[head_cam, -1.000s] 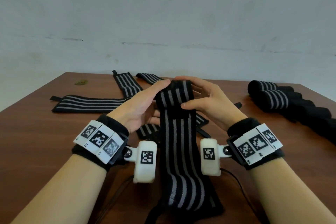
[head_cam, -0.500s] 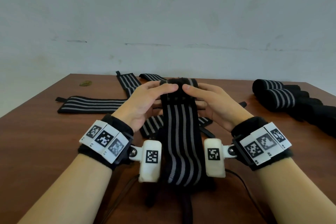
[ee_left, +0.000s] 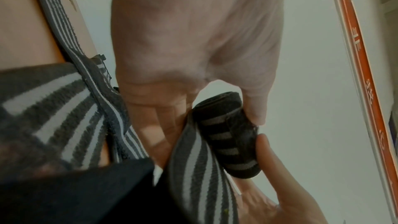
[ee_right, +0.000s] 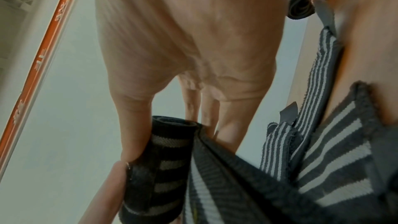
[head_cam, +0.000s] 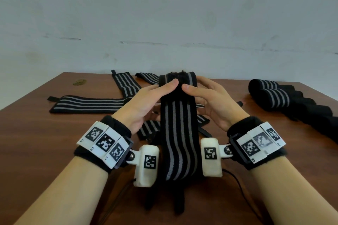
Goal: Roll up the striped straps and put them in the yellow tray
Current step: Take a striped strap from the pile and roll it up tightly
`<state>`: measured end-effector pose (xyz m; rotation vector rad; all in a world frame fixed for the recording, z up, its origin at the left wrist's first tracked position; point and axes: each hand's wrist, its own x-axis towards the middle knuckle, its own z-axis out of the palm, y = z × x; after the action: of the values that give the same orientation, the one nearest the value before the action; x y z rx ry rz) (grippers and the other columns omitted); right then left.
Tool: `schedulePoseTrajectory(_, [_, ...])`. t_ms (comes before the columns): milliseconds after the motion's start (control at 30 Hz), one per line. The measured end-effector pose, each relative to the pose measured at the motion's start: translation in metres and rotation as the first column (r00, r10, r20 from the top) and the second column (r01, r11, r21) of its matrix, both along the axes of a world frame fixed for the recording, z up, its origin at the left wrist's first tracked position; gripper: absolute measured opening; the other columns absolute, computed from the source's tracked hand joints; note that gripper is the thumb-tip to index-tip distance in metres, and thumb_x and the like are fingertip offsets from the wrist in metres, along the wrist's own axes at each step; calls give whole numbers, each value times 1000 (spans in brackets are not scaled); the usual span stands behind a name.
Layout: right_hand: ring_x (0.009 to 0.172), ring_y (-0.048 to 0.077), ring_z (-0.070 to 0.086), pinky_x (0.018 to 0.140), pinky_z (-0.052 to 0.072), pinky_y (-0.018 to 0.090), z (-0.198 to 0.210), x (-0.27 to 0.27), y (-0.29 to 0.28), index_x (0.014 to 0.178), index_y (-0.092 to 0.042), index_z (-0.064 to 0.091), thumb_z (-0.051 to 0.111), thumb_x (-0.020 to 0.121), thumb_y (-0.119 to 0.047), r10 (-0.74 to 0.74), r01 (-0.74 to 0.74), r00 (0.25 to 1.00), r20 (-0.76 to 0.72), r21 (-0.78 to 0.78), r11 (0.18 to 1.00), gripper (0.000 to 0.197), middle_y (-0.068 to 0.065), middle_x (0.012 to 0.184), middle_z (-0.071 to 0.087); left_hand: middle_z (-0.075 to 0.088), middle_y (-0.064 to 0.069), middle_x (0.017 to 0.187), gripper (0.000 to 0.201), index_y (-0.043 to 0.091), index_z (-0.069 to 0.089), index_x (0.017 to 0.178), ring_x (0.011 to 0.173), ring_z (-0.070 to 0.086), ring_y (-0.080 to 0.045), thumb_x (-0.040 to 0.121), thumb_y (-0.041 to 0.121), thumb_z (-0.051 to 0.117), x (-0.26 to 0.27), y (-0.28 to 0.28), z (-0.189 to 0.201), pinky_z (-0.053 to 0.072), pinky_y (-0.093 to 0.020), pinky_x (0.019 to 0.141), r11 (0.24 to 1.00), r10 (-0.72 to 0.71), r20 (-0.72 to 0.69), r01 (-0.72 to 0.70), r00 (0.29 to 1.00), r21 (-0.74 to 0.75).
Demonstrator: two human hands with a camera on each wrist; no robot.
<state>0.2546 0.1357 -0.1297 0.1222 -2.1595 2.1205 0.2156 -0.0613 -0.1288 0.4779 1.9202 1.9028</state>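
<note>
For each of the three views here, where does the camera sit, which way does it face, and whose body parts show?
Head: worn on the head, facing forward and down at the table; both forearms, left hand and right hand show.
Left wrist: looks along the left hand's palm to the roll; a right thumb tip shows.
Right wrist: looks along the right hand's palm; a left thumb shows.
Shared: all three show the striped strap being rolled.
</note>
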Motion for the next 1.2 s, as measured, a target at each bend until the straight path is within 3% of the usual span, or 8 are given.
schedulePoseTrajectory(167, [117, 21, 71, 103, 54, 53, -2, -4, 0, 136, -20, 63, 82, 87, -37, 14, -15, 1000, 16, 46, 999, 55, 1, 129, 72, 79, -2, 110, 46, 24, 76, 119, 97, 77, -18, 93, 59, 64, 4, -1, 2, 56, -28, 64, 999, 19, 33, -20, 999, 29])
schedulePoseTrajectory(400, [109, 18, 74, 85, 62, 40, -5, -6, -3, 140, -22, 58, 81, 89, -32, -28, 23, 999, 40, 118, 993, 57, 0, 128, 72, 77, -7, 117, 33, 13, 70, 125, 102, 76, -21, 93, 19, 73, -2, -2, 1, 63, -33, 73, 977, 95, 87, -110, 992, 183])
schedulePoseTrajectory(667, [107, 24, 75, 82, 59, 41, -3, -4, 0, 135, -24, 61, 78, 90, -15, 16, -16, 1000, 12, 42, 999, 49, 1, 121, 75, 77, -9, 118, 39, 16, 67, 131, 104, 76, -25, 92, 8, 71, -4, -1, 0, 63, -33, 72, 980, 17, 94, -35, 995, 195])
schedulePoseTrajectory(767, [109, 24, 74, 86, 60, 46, -4, -6, 3, 136, -26, 61, 76, 90, -10, 7, -7, 1000, -5, 54, 999, 52, 1, 122, 75, 78, -8, 115, 33, 15, 69, 128, 101, 76, -23, 94, 16, 70, -3, -1, -1, 63, -32, 72, 991, -14, 112, -1, 994, 135])
schedulePoseTrajectory(867, [112, 26, 72, 84, 61, 47, -5, -7, 6, 134, -29, 62, 73, 91, -4, 10, -9, 1000, -19, 78, 997, 52, 3, 124, 73, 78, -9, 113, 35, 17, 71, 125, 96, 74, -25, 96, 37, 66, 1, 0, -1, 63, -34, 73, 997, -53, 124, 45, 991, 68])
schedulePoseTrajectory(1000, [112, 28, 72, 83, 62, 48, -5, -6, 1, 134, -25, 59, 70, 92, 3, 41, -40, 999, -18, 68, 997, 52, 7, 125, 72, 76, -6, 121, 68, 27, 67, 133, 101, 76, -28, 92, 77, 47, -2, -3, -1, 61, -41, 75, 996, -55, 122, 46, 991, 72])
schedulePoseTrajectory(1100, [112, 30, 72, 82, 62, 46, -7, -4, -2, 135, -22, 56, 69, 92, 5, 69, -67, 997, -26, 86, 994, 53, 9, 127, 70, 75, -4, 125, 72, 29, 66, 135, 106, 75, -23, 93, 81, 40, -3, -2, -2, 61, -36, 69, 998, -32, 125, 26, 992, 52])
schedulePoseTrajectory(1200, [112, 27, 72, 86, 62, 45, -6, -3, -4, 138, -21, 54, 68, 92, 5, 66, -63, 997, -39, 95, 994, 55, 5, 127, 71, 75, 0, 125, 59, 27, 69, 132, 115, 72, -21, 100, 69, 43, -4, -1, -4, 56, -46, 100, 998, -35, 125, 27, 992, 65])
